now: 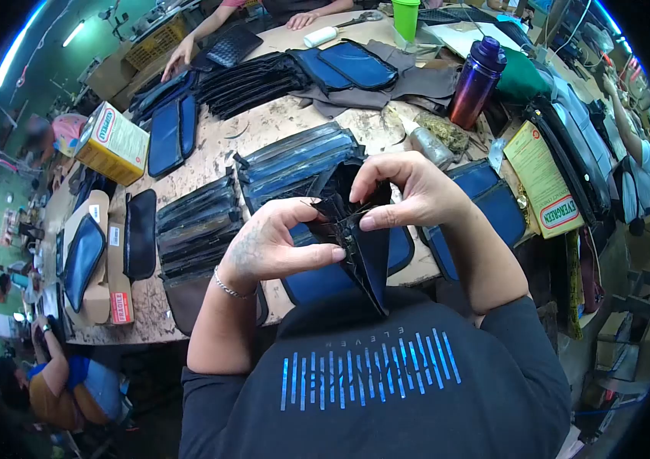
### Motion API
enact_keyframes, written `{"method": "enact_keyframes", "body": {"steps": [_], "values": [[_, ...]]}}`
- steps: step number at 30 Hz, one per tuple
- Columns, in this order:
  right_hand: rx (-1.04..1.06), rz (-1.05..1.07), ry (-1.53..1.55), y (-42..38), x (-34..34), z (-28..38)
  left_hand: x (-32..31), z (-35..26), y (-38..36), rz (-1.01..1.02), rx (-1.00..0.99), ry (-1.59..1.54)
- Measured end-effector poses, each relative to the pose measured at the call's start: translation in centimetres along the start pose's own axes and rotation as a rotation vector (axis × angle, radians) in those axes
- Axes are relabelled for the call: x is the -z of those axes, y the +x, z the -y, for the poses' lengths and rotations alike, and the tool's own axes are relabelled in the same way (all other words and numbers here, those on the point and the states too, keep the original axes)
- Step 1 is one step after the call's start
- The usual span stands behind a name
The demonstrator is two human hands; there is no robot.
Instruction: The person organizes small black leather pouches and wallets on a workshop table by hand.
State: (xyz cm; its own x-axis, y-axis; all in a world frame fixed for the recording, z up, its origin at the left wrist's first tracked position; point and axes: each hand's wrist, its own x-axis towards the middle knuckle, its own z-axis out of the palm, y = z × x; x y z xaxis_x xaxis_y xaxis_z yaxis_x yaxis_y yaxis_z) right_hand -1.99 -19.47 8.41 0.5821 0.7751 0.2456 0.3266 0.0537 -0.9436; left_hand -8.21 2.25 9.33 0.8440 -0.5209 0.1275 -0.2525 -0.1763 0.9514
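Observation:
Close to my chest, both hands grip a black folded piece (369, 256) that looks like a thin leather or vinyl wallet part. Its lower end tapers to a point over my shirt. My left hand (275, 241) pinches its left edge between thumb and fingers. On the opposite side, my right hand (413, 191) holds the upper edge, the thumb on the near face and the fingers curled behind. Beneath the hands lie blue panels with black borders (310, 284) and a stack of overlapping dark strips (298, 157), partly hidden.
A purple bottle (478, 84) stands at the back right. Two yellow cans, one on the left (113, 143) and one on the right (543, 180), flank the worktable (222, 145). Black stacked pieces (252, 83) lie farther back. Across the table another person's hand (180, 57) touches dark pieces.

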Motion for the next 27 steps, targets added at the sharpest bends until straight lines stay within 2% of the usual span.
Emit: {"method": "enact_keyframes", "body": {"steps": [5,7,9,11,17,22,27], "values": [[0.150,0.005,-0.123,-0.4,-0.1,0.9,-0.5,-2.5,0.0,-0.069,0.041,0.077],[0.191,-0.072,-0.115,-0.5,0.1,1.3,-0.7,-4.0,0.1,-0.117,0.062,0.140],[0.141,-0.071,-0.090,-0.6,0.3,1.5,-1.0,-5.3,0.2,-0.174,0.118,0.254],[0.058,-0.091,0.037,-0.6,0.0,1.6,-1.4,-5.1,0.4,-0.243,0.071,0.246],[0.030,-0.097,-0.005,-0.6,-0.6,0.7,-1.1,-3.9,-0.1,-0.288,0.166,0.319],[0.001,-0.116,0.090,-0.5,-1.4,0.6,-1.0,-3.4,-0.8,-0.318,0.123,0.294],[0.008,-0.156,0.037,-0.7,-1.8,1.3,-1.1,-2.3,-1.4,-0.360,0.157,0.144]]}}
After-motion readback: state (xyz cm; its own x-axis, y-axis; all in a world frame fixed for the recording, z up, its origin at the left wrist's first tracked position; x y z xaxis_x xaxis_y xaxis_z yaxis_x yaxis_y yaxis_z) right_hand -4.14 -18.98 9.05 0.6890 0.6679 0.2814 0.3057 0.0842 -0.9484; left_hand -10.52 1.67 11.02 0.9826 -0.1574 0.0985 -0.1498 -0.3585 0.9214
